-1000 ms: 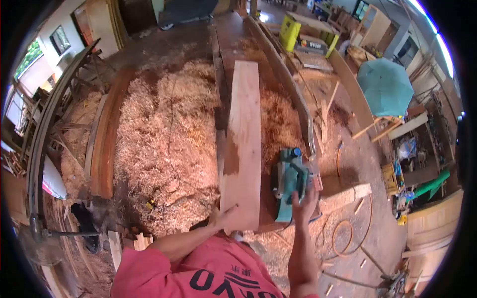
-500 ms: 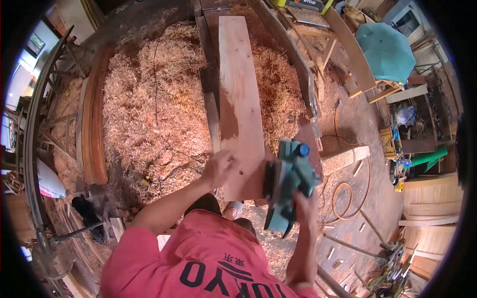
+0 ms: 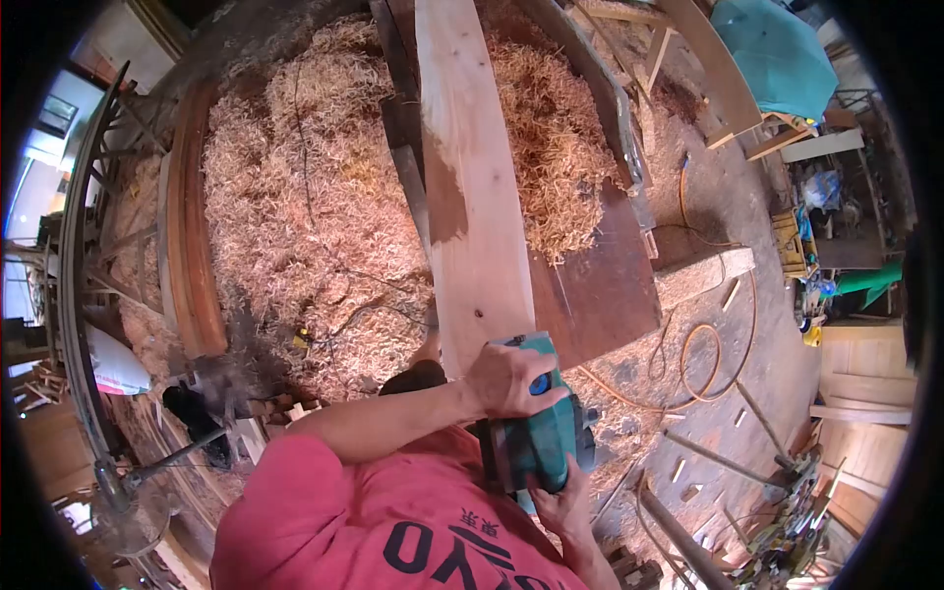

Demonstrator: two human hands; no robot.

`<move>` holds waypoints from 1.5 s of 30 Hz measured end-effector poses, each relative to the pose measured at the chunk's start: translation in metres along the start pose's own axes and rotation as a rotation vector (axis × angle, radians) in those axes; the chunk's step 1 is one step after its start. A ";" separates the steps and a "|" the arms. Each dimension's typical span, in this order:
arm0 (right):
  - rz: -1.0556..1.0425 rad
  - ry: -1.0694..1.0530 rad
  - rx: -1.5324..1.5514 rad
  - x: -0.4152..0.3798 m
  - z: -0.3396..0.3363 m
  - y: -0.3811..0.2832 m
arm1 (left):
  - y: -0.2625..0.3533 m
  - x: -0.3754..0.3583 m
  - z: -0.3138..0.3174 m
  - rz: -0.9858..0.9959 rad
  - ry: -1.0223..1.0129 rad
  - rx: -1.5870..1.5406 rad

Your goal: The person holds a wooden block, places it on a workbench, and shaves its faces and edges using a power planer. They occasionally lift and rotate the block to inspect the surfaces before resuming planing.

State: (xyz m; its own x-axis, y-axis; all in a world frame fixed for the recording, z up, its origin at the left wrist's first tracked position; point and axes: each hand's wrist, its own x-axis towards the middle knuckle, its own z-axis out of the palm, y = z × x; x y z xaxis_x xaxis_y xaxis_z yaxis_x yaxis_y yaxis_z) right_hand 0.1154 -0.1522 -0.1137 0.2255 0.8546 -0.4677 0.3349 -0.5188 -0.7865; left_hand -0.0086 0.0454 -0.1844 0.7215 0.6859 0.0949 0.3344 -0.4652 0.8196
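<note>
The left hand [image 3: 504,381] clasps the front of the planer [image 3: 536,442], fingers wrapped; the right hand [image 3: 563,500] grips its rear; uneven pressure could tip it, gouging the board [image 3: 484,241].

Wood shavings [image 3: 315,187]: deep, curly heap over the left-middle floor
Dark cable [image 3: 299,108]: thin, running across that heap
Brown beam [image 3: 195,241]: lying along the heap's left side
White sack [image 3: 120,364]: near left, bulging beside the long metal rail [image 3: 78,295]
Teal umbrella [image 3: 772,57]: spread open, far right
Orange hose [image 3: 719,356]: looped on the floor, right
Pale timber [image 3: 703,278]: squared length beside the hose
Yellow crate [image 3: 789,248]: right of the hose
Green roll [image 3: 867,281]: right edge, just past the crate
Wooden panels [image 3: 865,362]: right edge, nearer than the roll
</note>
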 end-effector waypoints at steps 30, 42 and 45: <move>-0.073 -0.059 0.146 0.142 0.005 -0.071 | -0.263 0.143 -0.113 -0.596 0.778 -0.071; -0.090 -0.017 0.105 0.078 0.011 -0.023 | -0.244 0.137 -0.119 -0.624 0.693 0.049; -0.102 0.011 0.124 0.144 0.017 -0.067 | -0.248 0.137 -0.119 -0.608 0.702 0.062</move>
State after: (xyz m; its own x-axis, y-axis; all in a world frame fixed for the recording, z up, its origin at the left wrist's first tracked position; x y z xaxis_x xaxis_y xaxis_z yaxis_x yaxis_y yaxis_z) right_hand 0.1094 0.0061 -0.1351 0.2064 0.9023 -0.3786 0.2416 -0.4219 -0.8738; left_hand -0.0654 0.3213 -0.3078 -0.1134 0.9935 -0.0045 0.5809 0.0700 0.8109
